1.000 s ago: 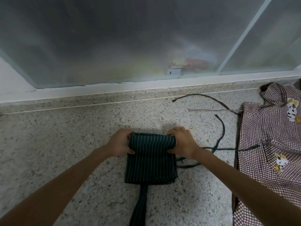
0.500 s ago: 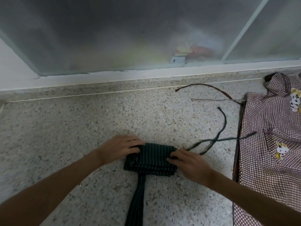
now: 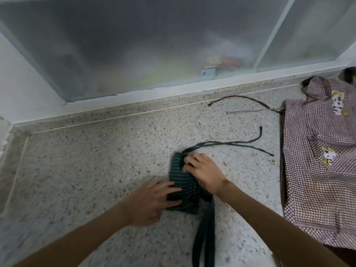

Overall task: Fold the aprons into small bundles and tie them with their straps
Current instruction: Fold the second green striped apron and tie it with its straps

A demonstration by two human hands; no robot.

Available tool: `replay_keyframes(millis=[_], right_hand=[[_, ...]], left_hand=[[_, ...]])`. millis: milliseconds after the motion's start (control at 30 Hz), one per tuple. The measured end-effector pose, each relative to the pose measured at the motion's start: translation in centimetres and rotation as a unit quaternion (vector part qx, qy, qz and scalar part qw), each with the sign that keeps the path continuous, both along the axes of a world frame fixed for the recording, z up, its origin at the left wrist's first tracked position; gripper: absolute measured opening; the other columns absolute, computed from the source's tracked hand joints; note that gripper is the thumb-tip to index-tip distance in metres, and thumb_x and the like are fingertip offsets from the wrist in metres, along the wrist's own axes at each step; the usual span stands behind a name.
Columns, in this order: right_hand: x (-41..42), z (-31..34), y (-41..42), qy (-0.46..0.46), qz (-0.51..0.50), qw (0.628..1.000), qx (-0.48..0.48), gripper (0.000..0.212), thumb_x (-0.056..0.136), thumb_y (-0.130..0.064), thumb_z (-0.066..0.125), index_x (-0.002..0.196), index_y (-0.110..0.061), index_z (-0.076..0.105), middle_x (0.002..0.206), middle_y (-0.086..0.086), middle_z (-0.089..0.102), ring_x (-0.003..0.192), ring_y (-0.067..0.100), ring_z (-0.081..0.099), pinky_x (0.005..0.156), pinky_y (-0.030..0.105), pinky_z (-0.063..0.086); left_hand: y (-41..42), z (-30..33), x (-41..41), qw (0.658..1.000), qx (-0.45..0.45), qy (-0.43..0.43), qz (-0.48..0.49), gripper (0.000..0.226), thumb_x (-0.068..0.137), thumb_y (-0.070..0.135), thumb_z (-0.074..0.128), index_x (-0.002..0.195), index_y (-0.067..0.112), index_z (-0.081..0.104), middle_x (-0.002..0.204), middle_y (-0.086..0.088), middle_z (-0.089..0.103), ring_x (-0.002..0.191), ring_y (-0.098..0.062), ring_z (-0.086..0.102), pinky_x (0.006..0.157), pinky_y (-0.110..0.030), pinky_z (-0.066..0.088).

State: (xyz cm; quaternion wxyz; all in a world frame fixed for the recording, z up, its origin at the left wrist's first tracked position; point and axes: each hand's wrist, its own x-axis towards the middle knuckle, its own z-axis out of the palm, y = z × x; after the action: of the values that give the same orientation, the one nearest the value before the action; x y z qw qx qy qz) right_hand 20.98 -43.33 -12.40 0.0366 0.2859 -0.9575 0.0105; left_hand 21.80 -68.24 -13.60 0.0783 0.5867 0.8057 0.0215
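The dark green striped apron [image 3: 180, 177] lies folded into a small bundle on the speckled stone counter [image 3: 96, 160]. My left hand [image 3: 152, 201] rests on its near end with fairly straight fingers laid across the fabric. My right hand [image 3: 204, 170] lies over the far right part, fingertips curled into the folds. Two thin green straps [image 3: 231, 145] trail from the bundle's far end to the right. A wide green strap [image 3: 205, 237] runs from the near end toward me.
A brown-and-white checked apron [image 3: 317, 180] with cartoon patches lies spread at the right, its thin straps [image 3: 248, 105] stretched leftward near the back. A frosted sliding window [image 3: 154, 45] with a white sill bounds the counter's far side.
The bundle has turned about a quarter turn and now lies lengthwise away from me. The thin straps swung to its far end. My left hand moved to the near end, my right hand to the far part.
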Motion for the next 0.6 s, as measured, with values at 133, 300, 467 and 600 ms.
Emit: replay_keyframes(millis=[133, 300, 467, 600], right_hand=[[2.0, 0.6, 1.1, -0.076, 0.027, 0.997, -0.016, 0.051, 0.053, -0.008, 0.079, 0.101, -0.021, 0.064, 0.096, -0.004, 0.066, 0.091, 0.015, 0.059, 0.073, 0.025, 0.053], [8.1, -0.1, 2.1, -0.220, -0.061, 0.973, -0.038, 0.066, 0.085, -0.037, 0.036, 0.147, -0.038, 0.014, 0.157, -0.003, 0.017, 0.145, 0.017, 0.010, 0.119, 0.033, 0.006], [9.4, -1.0, 1.2, -0.189, -0.102, 0.977, 0.005, 0.088, 0.076, -0.077, 0.040, 0.149, -0.034, 0.015, 0.151, -0.006, 0.032, 0.141, 0.017, 0.027, 0.113, 0.037, 0.001], [9.3, -1.5, 0.4, -0.164, -0.122, 0.979, -0.006, 0.085, 0.065, -0.079, 0.045, 0.134, -0.030, 0.040, 0.137, -0.005, 0.049, 0.129, 0.017, 0.046, 0.109, 0.039, 0.015]], left_hand=[[-0.2, -1.0, -0.3, 0.994, -0.013, -0.108, 0.032, 0.071, 0.085, 0.016, 0.052, 0.144, 0.043, 0.023, 0.156, 0.008, 0.015, 0.144, -0.012, 0.005, 0.110, -0.030, 0.028], [0.5, -1.8, -1.6, 0.963, 0.098, -0.213, 0.135, 0.062, 0.084, 0.004, 0.061, 0.133, 0.036, 0.042, 0.145, 0.015, 0.039, 0.129, -0.003, 0.042, 0.097, -0.033, 0.047], [0.6, -1.7, -3.1, 0.981, 0.104, -0.129, 0.104, 0.046, 0.081, 0.040, 0.067, 0.126, 0.034, 0.055, 0.141, 0.017, 0.044, 0.129, -0.005, 0.035, 0.101, -0.027, 0.036], [0.5, -0.9, -3.3, 0.984, 0.054, -0.121, 0.116, 0.054, 0.083, 0.064, 0.040, 0.131, 0.041, 0.042, 0.135, 0.012, 0.047, 0.123, -0.007, 0.039, 0.095, -0.025, 0.034]])
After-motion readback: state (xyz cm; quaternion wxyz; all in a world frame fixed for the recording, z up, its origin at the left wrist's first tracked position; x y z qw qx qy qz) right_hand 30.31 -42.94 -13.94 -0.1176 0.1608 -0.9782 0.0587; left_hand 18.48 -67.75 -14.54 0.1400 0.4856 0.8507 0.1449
